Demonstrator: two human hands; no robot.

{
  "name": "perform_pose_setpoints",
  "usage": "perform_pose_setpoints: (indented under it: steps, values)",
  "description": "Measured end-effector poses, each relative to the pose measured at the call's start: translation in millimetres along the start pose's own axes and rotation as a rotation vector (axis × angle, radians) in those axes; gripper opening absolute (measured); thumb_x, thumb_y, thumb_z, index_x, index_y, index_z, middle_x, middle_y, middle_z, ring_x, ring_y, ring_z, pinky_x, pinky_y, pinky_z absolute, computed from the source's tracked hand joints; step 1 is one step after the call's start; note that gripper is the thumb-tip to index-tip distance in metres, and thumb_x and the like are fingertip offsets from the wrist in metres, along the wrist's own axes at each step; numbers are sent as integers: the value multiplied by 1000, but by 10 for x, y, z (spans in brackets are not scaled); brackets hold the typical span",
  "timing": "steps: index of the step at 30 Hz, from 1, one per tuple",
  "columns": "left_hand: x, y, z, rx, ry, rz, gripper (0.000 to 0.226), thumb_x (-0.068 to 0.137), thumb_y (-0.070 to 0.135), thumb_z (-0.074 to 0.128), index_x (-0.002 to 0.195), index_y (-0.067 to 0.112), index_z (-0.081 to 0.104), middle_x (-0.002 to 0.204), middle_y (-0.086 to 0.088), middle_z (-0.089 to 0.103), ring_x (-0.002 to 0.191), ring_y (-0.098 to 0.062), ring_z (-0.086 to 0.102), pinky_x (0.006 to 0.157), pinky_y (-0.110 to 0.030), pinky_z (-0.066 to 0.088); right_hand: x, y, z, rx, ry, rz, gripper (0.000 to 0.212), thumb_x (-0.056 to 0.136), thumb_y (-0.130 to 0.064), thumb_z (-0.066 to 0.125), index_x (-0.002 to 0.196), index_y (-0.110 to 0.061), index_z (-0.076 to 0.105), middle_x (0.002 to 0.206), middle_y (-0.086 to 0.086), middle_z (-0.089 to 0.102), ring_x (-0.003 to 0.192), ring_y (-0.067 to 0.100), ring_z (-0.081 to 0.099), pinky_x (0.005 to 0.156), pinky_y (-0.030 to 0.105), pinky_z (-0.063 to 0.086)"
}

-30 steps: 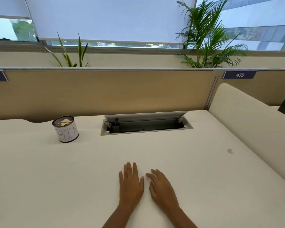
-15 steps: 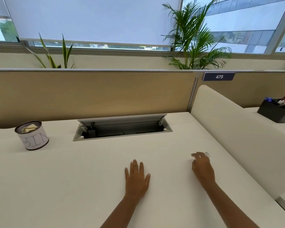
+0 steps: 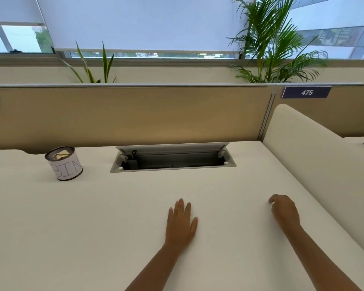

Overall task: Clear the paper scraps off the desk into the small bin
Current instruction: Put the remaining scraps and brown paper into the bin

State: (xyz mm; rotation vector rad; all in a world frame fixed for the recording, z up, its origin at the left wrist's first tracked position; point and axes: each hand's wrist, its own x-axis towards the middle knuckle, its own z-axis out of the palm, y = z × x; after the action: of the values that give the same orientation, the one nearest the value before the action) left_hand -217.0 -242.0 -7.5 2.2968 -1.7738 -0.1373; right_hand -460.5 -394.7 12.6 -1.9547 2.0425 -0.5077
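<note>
Right hand (image 3: 284,211): knuckles up on the desk (image 3: 93,227), near its right side, just beside the cream side divider (image 3: 313,156). Fingers are curled under with the tips down at the surface. Whatever is under or between them is hidden, so I can't tell whether it's pinching anything or closed on nothing.

Left hand (image 3: 181,221): palm down, flat on the desk near centre, fingers straight and close together, holding nothing. The hands are well apart.

Small bin (image 3: 65,164): a round can with "BIN" handwritten on a white wrap. It stands upright at the far left of the desk, near the tan partition (image 3: 135,114), well apart from both hands. The paper scraps (image 3: 61,154) in view are pale yellowish and sit inside it, near the rim.

Cable hatch (image 3: 172,162): set into the desk to the right of the bin, flap up.

Behind the partition: a "475" label (image 3: 306,92), a palm (image 3: 269,45), a snake plant (image 3: 97,66) and a lowered roller blind (image 3: 143,22).
</note>
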Motion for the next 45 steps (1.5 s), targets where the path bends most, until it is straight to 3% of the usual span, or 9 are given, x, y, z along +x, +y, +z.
perform_pose_setpoints:
  steps: [3,13,17,22,25,28,30,39,45]
  values:
    - [-17,-136,1,-31,-72,-73,57,101,37,23,151,12,10,161,-12,-2,149,-21,-2,122,-36,1,-173,-134,59,101,0,-35,33,84,12,40,101,2,65,112,27,58,104,40,54,85,40,44]
    - [-401,-888,-224,16,128,-135,61,92,41,50,142,7,39,151,-26,30,142,-33,30,116,-42,27,-1140,-1044,345,513,-41,-126,27,81,15,50,102,5,65,108,20,67,97,29,61,86,28,42]
    - [-672,-1394,-232,20,13,-110,55,100,38,25,151,17,16,160,-12,6,149,-23,4,122,-37,4,-1589,-1499,510,601,-67,-149,22,81,11,57,98,2,68,102,17,70,84,22,60,70,-1,41]
    - [-971,-1996,-457,91,151,-99,56,84,44,60,133,18,54,146,-13,43,134,-23,47,109,-32,39,-2071,-2086,763,721,-181,-142,22,81,7,60,97,-5,68,94,15,70,82,23,62,59,-1,44]
    - [-1071,-2392,-582,181,150,-110,55,43,42,90,92,20,79,102,-7,76,91,-19,74,68,-34,60,-2304,-2443,917,796,-271,-115,26,81,4,61,102,-10,65,91,14,68,84,25,62,56,18,44]
    - [-1143,-2779,-701,78,116,-156,58,68,43,77,120,19,66,131,-17,60,120,-25,61,96,-38,51,-2499,-2774,1082,810,-298,-140,25,81,4,61,101,-10,65,87,10,66,78,18,61,58,18,43]
    - [-1147,-3038,-681,47,80,-188,55,96,41,38,148,26,27,159,-8,16,148,-22,18,121,-35,14,-2609,-2982,1186,808,-302,-173,23,81,5,62,98,-8,67,86,7,67,77,15,62,61,13,43]
    - [-993,-3650,-770,43,79,-197,53,100,40,22,151,32,9,162,1,-1,150,-16,-1,122,-34,-1,-2697,-3995,1401,715,-195,-408,19,80,12,58,74,-4,68,78,7,67,72,14,60,64,3,45]
    - [-950,-3680,-890,111,223,-86,47,61,49,75,104,29,75,116,-2,72,104,-15,70,96,-27,47,-2364,-4676,1423,638,-130,-546,16,83,11,56,76,1,67,86,18,68,80,26,62,75,31,51]
